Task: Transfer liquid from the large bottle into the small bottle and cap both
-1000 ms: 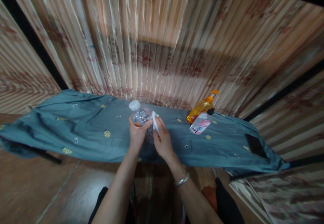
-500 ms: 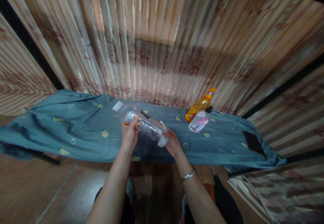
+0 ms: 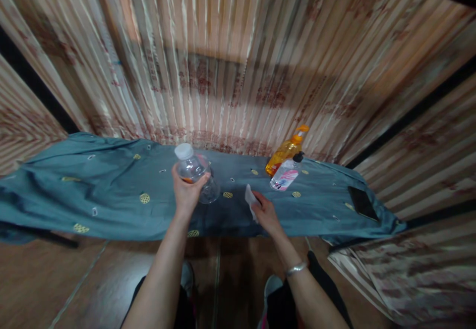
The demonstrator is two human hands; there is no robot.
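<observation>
My left hand [image 3: 188,190] is wrapped round a clear plastic bottle [image 3: 210,190] with a white cap. The bottle leans a little, cap up and toward the left, over the cloth-covered table [image 3: 122,205]; whether its base touches the cloth I cannot tell. A thin white tissue [image 3: 252,201] is pinched in my right hand [image 3: 265,211], apart from the bottle. Right of that hand, a clear pump bottle [image 3: 285,174] with a black top and pink-and-white label stands near an amber pump bottle [image 3: 282,156] with an orange top.
A dark phone [image 3: 362,203] lies at the right end of the table. Behind it hangs a pleated, patterned curtain [image 3: 215,81], with dark frame bars [image 3: 412,113] at the sides. My shoes rest on the brown floor [image 3: 96,274] below.
The bottle has turned from lying aslant between both hands to nearly upright in my left hand. My right hand has drawn away to the right with the tissue.
</observation>
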